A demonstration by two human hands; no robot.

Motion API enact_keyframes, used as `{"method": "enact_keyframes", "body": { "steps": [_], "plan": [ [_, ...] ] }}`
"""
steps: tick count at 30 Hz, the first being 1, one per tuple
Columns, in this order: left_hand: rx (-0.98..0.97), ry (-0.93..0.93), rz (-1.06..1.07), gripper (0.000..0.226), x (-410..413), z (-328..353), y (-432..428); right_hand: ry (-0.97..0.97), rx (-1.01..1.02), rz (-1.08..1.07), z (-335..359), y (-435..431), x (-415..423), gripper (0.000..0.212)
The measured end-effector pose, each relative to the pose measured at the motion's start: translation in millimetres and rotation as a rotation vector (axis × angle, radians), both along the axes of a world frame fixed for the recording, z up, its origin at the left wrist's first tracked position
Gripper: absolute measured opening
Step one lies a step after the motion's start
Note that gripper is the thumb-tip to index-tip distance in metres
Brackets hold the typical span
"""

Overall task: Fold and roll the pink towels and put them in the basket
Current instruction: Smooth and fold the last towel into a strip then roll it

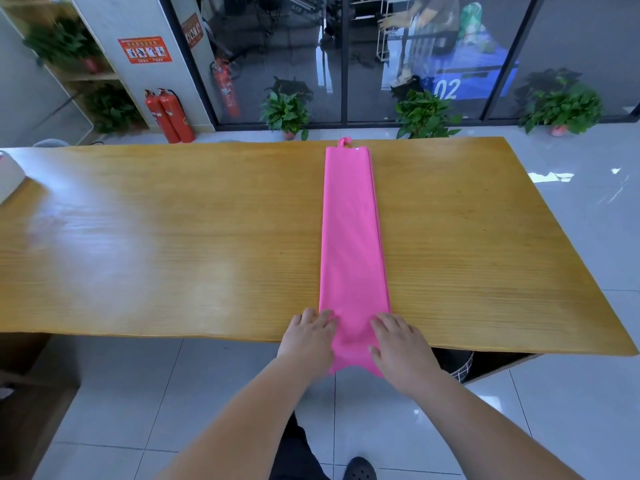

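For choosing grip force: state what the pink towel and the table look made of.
Pink towel: thin, smooth cloth, perhaps microfibre; matte, lies flat in stacked layers, near end droops over the edge. Table: wood or wood veneer, glossy finish; straight grain lines show and light glares off it.

The near end of the pink towel [351,237] hangs past the table [173,237] edge, and its two sides there lie under the left hand [308,341] and the right hand [398,344]; the left thumb is out of sight. Of the basket [459,368] only a bit of wire rim shows beneath the tabletop at right. A white object [8,178] is cut by the left edge, a dark shoe [360,471] by the bottom edge. The red notice [145,50] on the pillar has print too small to read
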State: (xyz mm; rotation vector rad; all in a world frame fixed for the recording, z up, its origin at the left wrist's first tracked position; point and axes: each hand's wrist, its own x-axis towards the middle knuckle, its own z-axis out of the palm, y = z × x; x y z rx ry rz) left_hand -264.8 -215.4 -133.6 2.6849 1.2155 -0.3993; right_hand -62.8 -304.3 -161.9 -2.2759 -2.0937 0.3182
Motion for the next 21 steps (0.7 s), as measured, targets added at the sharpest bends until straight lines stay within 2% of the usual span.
{"method": "enact_keyframes", "body": {
  "steps": [3,6,9,11,15,18,21],
  "plan": [
    [0.016,0.035,-0.046,0.055,3.2,2.9,5.9,-0.097,0.023,0.026,7.5,5.5,-5.1,0.039],
    [0.05,-0.007,-0.129,0.039,10.6,12.1,22.0,-0.099,0.042,0.07,22.2,27.7,-3.1,0.054],
    [0.056,-0.048,-0.096,0.052,9.0,7.0,41.7,-0.052,0.074,0.048,16.8,42.6,2.7,0.036],
    [0.018,-0.038,-0.073,0.052,10.0,2.5,56.6,-0.061,0.004,0.037,13.1,56.0,2.4,0.04],
    [0.024,-0.093,-0.112,0.035,25.4,4.6,99.5,-0.102,-0.105,0.065,31.5,106.5,0.3,0.056],
    [0.057,-0.14,-0.12,0.037,38.7,3.5,141.2,-0.049,-0.12,0.004,41.8,151.0,14.0,0.043],
    [0.045,-0.184,-0.087,0.049,51.8,9.3,183.2,0.031,-0.083,-0.115,41.8,193.2,30.7,0.032]
  ]
}}
